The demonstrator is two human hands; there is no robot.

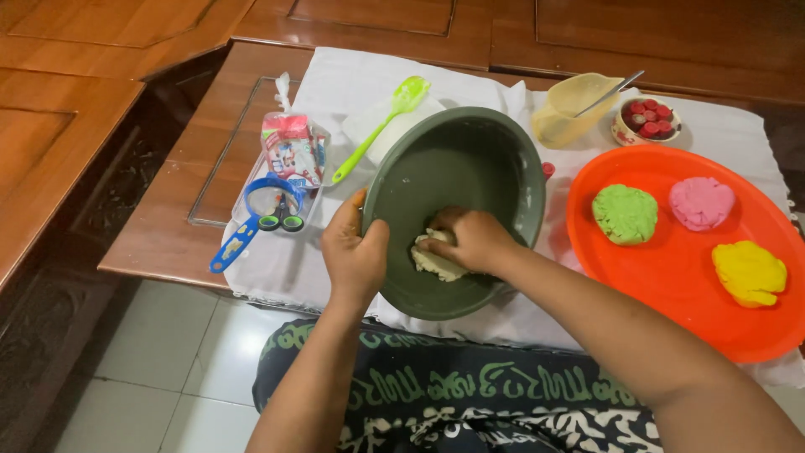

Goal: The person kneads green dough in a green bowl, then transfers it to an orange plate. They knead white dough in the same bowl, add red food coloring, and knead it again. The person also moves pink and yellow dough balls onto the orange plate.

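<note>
Head view shows my right hand [476, 239] down inside the green bowl [495, 159], fingers curled and pressing into a pale lump of dough [436, 262] that sits on the bowl's bottom, toward the near side. My left hand [354, 252] is closed over the bowl's near-left rim, thumb inside, tilting it toward me and steadying it. I judge that I'm in the middle of kneading this uncoloured lump; the next push needs the left hand firm on the rim so the tilted bowl doesn't slide on the white cloth [352, 75] covering the desk [168, 226]. To my right lies an orange tray [671, 277] with three worked lumps, well apart from one another: green dough [625, 213], pink dough [701, 202] and yellow dough [749, 272]. Behind the bowl stand a yellow jug [570, 113] and a small cup of red pieces [646, 119]. To the left lie a green spatula [381, 126], a packet [293, 151] and blue-handled scissors [260, 214].
</note>
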